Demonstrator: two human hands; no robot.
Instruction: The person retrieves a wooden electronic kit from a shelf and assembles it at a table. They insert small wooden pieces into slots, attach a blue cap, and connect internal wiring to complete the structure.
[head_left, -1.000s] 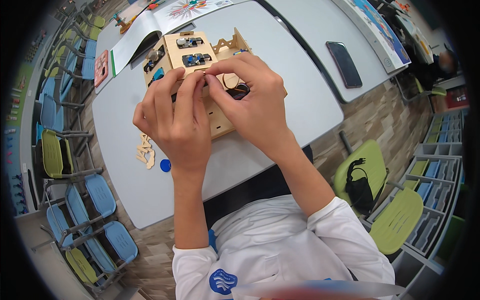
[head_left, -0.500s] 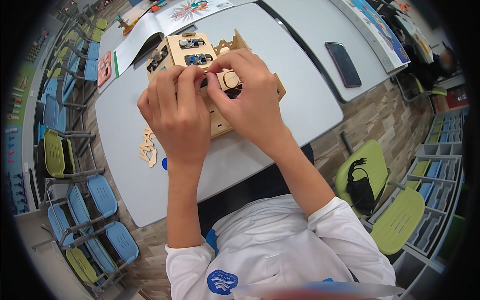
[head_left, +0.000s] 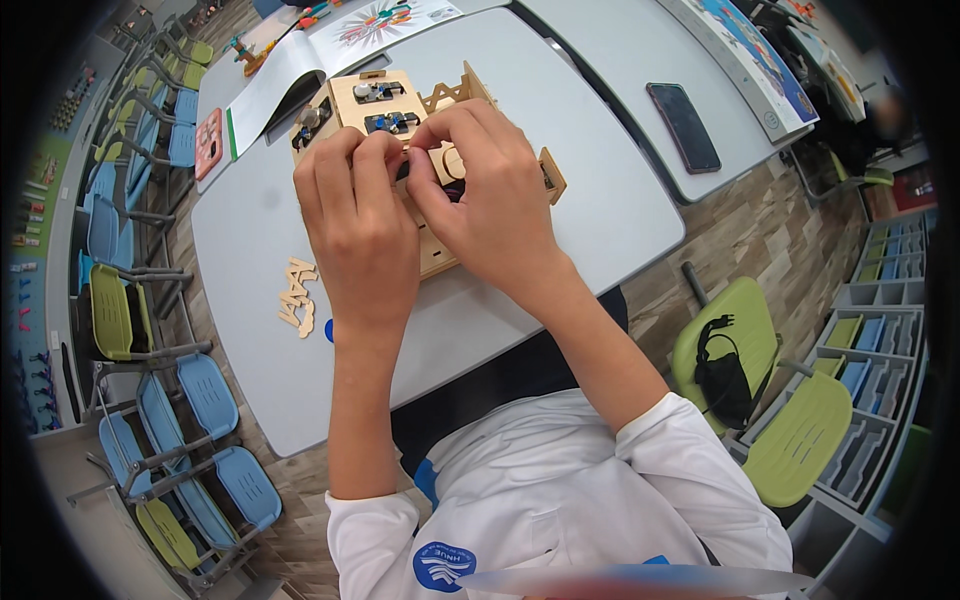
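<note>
A light wooden model (head_left: 440,252) with slots and small electronic modules stands on the grey-white table, partly covered by my hands. On its upper panel sit a module with a white dome (head_left: 377,90) and one with blue parts (head_left: 391,122). My left hand (head_left: 362,215) is over the model's left part, fingers bent down and tips hidden. Beside it, my right hand (head_left: 490,185) has thumb and forefinger pinched together near the left fingertips. What the fingers hold is too small or hidden to make out.
Loose wooden cutouts (head_left: 297,298) and a blue round piece (head_left: 330,330) lie left of my left forearm. An open booklet (head_left: 275,95) and a pink phone (head_left: 208,143) are further left. On the adjoining table rests a dark phone (head_left: 684,128). Chairs (head_left: 745,330) stand around.
Both hands stay at the model, with fingertips close together. My left fingers have shifted slightly to the right and the right hand slightly left; the view has tilted a little.
</note>
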